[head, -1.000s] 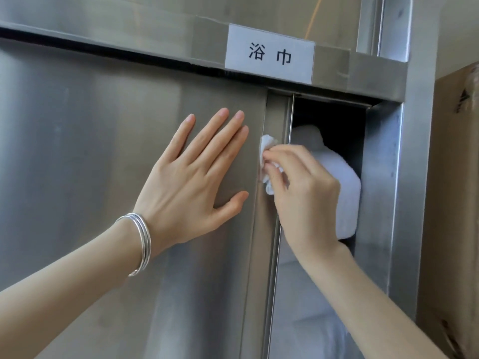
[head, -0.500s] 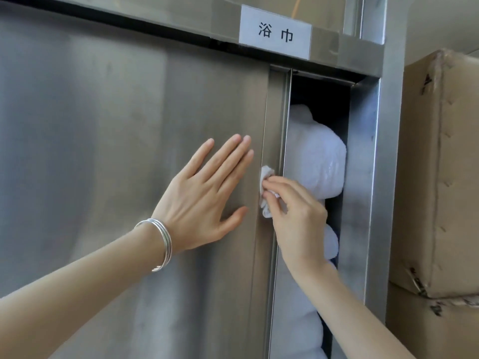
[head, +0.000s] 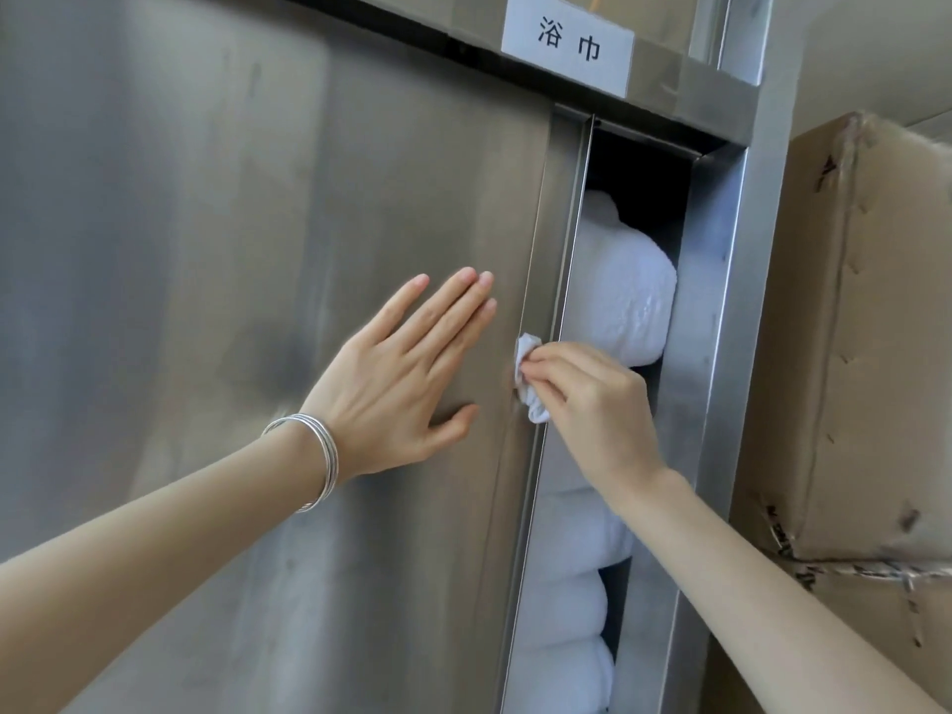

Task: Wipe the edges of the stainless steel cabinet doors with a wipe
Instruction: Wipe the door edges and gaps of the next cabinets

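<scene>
A stainless steel sliding cabinet door [head: 232, 301] fills the left of the view, with its right vertical edge [head: 556, 224] next to a narrow open gap. My left hand [head: 407, 383] lies flat on the door face, fingers straight, with silver bangles on the wrist. My right hand [head: 597, 409] pinches a small crumpled white wipe [head: 528, 378] and presses it against the door's edge at mid height.
Stacked white folded towels [head: 623, 301] fill the open gap. The steel cabinet frame [head: 742, 311] stands at the right, with a white label [head: 566, 41] on the top rail. Large cardboard boxes [head: 870, 353] sit just right of the cabinet.
My right hand and the wipe have slid down the door's edge, away from its top. My left hand has shifted down the door with it. The view has tilted downward.
</scene>
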Demonstrator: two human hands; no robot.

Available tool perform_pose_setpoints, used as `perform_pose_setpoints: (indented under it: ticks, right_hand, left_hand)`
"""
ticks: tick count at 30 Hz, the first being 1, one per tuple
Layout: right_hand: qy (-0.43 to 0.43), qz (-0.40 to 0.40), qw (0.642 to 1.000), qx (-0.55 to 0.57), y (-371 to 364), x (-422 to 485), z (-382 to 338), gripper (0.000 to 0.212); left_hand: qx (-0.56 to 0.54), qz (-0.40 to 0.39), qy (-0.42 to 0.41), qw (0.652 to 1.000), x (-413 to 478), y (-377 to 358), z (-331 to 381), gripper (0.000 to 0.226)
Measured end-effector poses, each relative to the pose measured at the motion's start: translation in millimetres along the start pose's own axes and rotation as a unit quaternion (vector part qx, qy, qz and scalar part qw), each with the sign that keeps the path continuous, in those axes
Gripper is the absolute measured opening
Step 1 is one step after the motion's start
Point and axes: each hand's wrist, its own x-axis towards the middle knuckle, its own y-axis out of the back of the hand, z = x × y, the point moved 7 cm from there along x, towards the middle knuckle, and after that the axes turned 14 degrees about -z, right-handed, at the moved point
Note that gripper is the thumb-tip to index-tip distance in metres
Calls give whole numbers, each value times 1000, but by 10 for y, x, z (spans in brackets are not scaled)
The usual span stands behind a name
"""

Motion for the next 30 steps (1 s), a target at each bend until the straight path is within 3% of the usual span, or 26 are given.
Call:
perform_pose_setpoints:
  ticks: [6,10,14,21,26,30]
  right_hand:
    - [-34,22,999,15,183,465,271,9]
    - [-9,47,998,32,-28,-103,122,7]
    - [41,15,998,48,-241,-582,-55,14]
    - [-59,115,985,117,-339,-615,-38,8]
    - [-45,86,989,110,-665,-1371,-341,15]
    - [-60,92,985,134,-612,-1192,-229,13]
  left_hand:
    - [-3,-6,3,1000,19,21,-5,80]
    - [-19,-16,15,1000,-22,21,30,78]
    - [-43,-47,9,998,-411,-123,312,79]
    - [-78,-47,48,995,-1021,-377,827,78]
    - [-109,-52,81,989,-1486,-573,1168,79]
    - [-111,-30,98,989,-1589,-629,1252,77]
